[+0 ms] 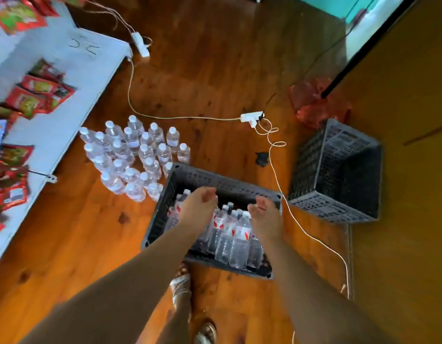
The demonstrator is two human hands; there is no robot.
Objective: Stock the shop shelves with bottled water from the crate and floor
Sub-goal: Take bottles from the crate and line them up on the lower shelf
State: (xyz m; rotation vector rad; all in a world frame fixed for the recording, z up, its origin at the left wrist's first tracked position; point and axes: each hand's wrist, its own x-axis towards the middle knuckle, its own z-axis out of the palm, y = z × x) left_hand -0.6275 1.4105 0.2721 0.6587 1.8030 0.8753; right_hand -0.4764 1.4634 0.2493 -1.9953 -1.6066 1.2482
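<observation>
Head: floor bottles [130, 155] and cable [277, 175] flank crate [215, 180].

Nothing reads clearly: bottle labels [242, 230] and snack packets [39, 95] blur, and pen marks [84, 45] on the shelf [58, 130] may be letters.

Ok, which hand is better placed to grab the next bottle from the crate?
Probably the right hand: it hangs open just beside the caps of the packed bottles in the crate. The left hand sits over fewer.
</observation>
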